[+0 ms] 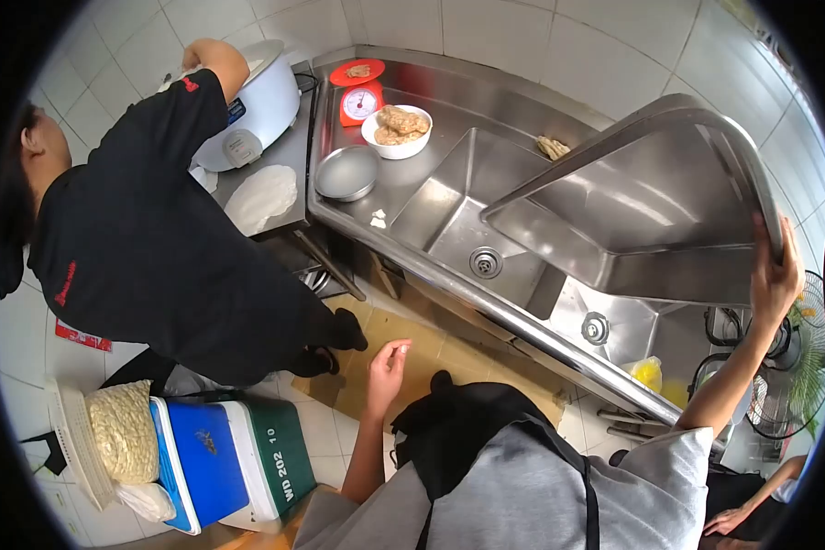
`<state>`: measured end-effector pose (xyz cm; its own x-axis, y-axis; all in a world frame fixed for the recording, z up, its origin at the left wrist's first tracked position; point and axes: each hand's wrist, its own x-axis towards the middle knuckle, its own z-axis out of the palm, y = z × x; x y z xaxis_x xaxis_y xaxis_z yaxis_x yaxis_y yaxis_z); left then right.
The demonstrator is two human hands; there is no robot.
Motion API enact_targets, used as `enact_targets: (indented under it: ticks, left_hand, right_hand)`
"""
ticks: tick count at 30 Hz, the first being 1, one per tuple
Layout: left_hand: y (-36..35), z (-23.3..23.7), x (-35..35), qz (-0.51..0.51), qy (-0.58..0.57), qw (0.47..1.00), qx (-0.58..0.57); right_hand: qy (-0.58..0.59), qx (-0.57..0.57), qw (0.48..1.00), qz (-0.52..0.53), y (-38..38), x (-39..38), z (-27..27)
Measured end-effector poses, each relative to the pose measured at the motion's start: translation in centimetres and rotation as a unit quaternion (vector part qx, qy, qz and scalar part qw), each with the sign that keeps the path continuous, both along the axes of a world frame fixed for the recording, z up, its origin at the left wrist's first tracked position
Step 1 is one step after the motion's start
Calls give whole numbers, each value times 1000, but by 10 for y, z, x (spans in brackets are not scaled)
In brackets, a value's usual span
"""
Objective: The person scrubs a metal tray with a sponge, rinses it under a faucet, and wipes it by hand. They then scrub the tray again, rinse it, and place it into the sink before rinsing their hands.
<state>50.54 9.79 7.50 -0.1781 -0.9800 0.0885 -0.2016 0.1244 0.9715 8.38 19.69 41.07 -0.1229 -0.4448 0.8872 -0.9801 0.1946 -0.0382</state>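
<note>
My right hand [776, 275] grips the rim of a large steel basin [660, 192], which stands tilted over the double sink [458, 206]. The basin's lower corner is inside the sink area, and its far rim is raised toward the tiled wall. Above the floor in front of the sink hangs my left hand [390, 359], holding nothing, its fingers bent and partly apart. Two drains show in the sink, and a yellow item [648, 374] lies near its right end.
Left on the counter are a round metal pan [347, 173], a white bowl of food [397, 132] and a red scale [361, 103]. A person in black [156, 229] stands at a large white cooker [252, 115]. Coolers [206, 454] stand lower left; a fan [793, 357] is at right.
</note>
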Motion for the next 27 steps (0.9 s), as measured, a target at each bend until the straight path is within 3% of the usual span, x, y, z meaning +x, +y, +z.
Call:
enact_targets:
  ticks: [2,5,13,17,19,27]
  left_hand:
    - [-13,0,7,0,0,1000,2]
    - [-33,7,8,-11,-4,1000,2]
    - [-67,13,-27,-75,3,997,-12]
    - [-96,18,-34,-8,-1,998,-67]
    - [-113,24,-39,29,72,995,-66]
    - [-170,36,-78,36,81,993,-74]
  right_hand:
    - [95,-16,995,32,-22,19,4]
    - [97,49,992,-60,-39,19,0]
    - [127,79,985,-85,-69,2,-24]
    - [136,68,985,-81,-82,-6,-30]
    - [148,56,985,-63,-91,-14,-33]
    - [162,58,983,-65,-113,-32,-49]
